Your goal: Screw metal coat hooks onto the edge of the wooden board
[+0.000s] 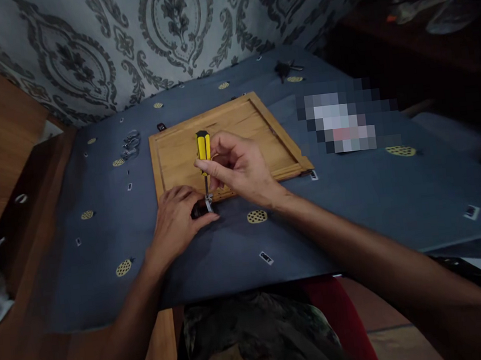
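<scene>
My right hand [238,160] is closed around the yellow and black handle of a screwdriver [204,146], held upright. Its shaft points down to a small metal fitting [209,204] with a dark part, at the near edge of a framed wooden panel [211,143]. My left hand [178,215] grips this fitting between thumb and fingers, its fingertips by the panel's front left edge. The fingers partly hide the fitting, so its exact kind does not show. The panel lies flat on the table.
A dark blue cloth with pineapple prints covers the table [355,208]. Small metal pieces [131,144] lie left of the panel, and a dark object [287,70] lies at the back. A blurred-out item [340,121] is on the right. A patterned curtain [131,37] hangs behind.
</scene>
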The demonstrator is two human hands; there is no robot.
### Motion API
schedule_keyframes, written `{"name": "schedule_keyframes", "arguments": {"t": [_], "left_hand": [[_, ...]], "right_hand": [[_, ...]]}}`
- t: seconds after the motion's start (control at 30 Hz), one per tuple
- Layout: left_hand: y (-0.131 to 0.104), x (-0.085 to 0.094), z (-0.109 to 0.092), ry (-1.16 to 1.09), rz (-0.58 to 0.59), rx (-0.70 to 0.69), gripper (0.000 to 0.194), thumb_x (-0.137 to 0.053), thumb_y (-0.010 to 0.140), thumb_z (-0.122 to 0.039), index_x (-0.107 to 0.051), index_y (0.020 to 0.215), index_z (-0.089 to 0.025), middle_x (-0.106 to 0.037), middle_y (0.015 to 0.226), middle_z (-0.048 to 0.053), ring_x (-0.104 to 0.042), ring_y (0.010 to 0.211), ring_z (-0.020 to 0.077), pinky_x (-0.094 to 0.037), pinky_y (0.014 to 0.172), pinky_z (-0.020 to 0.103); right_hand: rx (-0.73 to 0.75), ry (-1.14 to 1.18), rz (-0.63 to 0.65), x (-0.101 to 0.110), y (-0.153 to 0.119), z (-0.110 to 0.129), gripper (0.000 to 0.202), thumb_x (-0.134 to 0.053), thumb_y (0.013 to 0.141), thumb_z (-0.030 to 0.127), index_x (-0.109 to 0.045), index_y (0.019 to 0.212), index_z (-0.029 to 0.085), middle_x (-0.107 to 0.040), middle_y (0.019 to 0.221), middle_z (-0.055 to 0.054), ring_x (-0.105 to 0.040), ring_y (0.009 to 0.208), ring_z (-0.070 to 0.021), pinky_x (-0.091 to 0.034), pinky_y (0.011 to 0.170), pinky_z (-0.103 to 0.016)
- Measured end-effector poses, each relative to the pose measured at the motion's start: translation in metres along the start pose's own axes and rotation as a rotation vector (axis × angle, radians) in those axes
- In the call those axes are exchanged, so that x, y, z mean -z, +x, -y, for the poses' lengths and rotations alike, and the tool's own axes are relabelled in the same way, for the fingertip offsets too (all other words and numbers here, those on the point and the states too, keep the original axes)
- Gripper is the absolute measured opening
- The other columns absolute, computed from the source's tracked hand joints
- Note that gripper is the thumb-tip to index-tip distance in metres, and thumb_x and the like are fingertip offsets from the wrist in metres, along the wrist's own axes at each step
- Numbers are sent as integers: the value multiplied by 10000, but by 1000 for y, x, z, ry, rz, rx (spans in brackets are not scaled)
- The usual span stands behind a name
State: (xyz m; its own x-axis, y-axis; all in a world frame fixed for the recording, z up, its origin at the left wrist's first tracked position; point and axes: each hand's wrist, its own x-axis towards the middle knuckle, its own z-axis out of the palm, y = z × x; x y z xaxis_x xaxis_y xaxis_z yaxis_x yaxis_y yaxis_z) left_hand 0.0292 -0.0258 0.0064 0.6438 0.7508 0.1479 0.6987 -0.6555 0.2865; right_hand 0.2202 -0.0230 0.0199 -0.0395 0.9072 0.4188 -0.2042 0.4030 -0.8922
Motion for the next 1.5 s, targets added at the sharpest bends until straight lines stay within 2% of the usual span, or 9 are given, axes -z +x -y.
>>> {"name": "schedule_keyframes", "arguments": {"t": [0.6,0.7,0.77,0.87,1.0,1.13,1.27,1.4,1.5], "left_hand": [[-1,-2,1,14,-11,5,362,-742,927,-550,-760,1056,-212,-733,1125,72,-631,1107,296,-480,995,462],[-1,-2,0,11,-17,-2,359,-751,920,-548,-762,1052,-214,-734,1108,68,-637,1099,292,-481,987,458],[-1,-2,0,15,-20,-4,353,-772,906,-538,-762,1035,-209,-734,1097,67,-643,1096,289,-481,979,450],[-1,-1,0,14,-25,-5,343,-796,892,-517,-760,1032,-205,-735,1085,62,-648,1091,282,-481,973,439],[-1,-2,0,-5,-30,-3,331,-796,899,-506,-757,1058,-218,-734,1085,54,-645,1091,275,-478,981,444],[-1,-2,1,-14,-26,0,321,-799,899,-496,-759,1064,-224,-733,1086,56,-643,1085,274,-478,987,448],[-1,-1,1,-7,-19,-9,330,-791,902,-508,-756,1054,-217,-724,1089,58,-640,1079,273,-475,981,447],[-1,-1,0,-2,6,8,349,-770,912,-533,-749,1063,-218,-708,1066,57,-628,1073,277,-470,978,447],[-1,-1,-1,6,21,10,372,-746,925,-551,-743,1057,-203,-701,1067,65,-619,1074,284,-468,972,447]], "right_hand": [[-49,5,19,-2,-3,-10,508,-814,812,613,-467,845,243,-564,759,73,-557,493,-50,-466,442,-211],[-24,-38,-43,4,-1,-9,493,-799,827,616,-476,867,246,-585,807,54,-554,509,-61,-467,445,-227],[16,-165,-138,14,3,-7,436,-766,868,595,-517,893,238,-614,869,30,-560,545,-73,-454,463,-237],[19,-620,-178,33,11,-5,259,-709,945,459,-630,940,212,-686,895,-10,-611,677,-127,-443,569,-259],[-216,-1299,93,48,17,-6,188,-654,968,271,-754,1090,169,-779,1041,-110,-707,948,-266,-450,740,-335],[-339,-1517,274,49,16,-7,305,-570,1013,285,-760,1223,172,-764,1205,-146,-717,1045,-311,-444,753,-356],[-259,-1466,255,44,8,-5,311,-596,997,272,-755,1248,183,-732,1261,-139,-716,1038,-289,-462,762,-344],[-107,-1105,361,33,-11,-4,212,-614,987,199,-804,1079,182,-761,1080,-90,-717,967,-224,-488,795,-312],[-90,-866,442,26,-23,-9,204,-635,988,193,-811,1091,187,-756,1015,-74,-711,917,-190,-505,802,-297]]}}
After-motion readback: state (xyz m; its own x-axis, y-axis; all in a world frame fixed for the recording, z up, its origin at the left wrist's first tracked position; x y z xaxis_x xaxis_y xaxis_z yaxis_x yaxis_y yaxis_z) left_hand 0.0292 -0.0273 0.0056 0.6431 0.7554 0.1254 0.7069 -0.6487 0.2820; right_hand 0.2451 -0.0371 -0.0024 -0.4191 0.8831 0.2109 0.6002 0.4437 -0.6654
